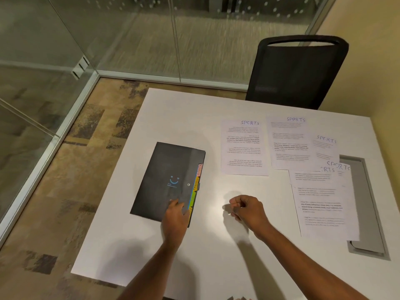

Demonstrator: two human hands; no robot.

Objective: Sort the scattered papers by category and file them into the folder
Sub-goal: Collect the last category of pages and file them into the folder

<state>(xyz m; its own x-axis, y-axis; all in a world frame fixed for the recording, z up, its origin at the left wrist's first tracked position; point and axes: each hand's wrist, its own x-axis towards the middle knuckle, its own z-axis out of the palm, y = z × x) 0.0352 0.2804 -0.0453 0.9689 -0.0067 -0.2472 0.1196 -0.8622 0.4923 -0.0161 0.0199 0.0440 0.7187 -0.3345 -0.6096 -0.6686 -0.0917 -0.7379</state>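
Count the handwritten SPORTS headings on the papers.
5: first heading on the left sheet, second heading beside it, third heading further right, fourth heading and half-covered fifth heading in the right pile. Others may be hidden.

Head view looks steeply down onto table (173, 118).

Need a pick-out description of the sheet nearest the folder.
On the white table, a cluster of sheets headed SPORTS lies right of the black folder. Take the leftmost sheet, nearest the folder. Alone among them, its printed text looks upside down under the heading.
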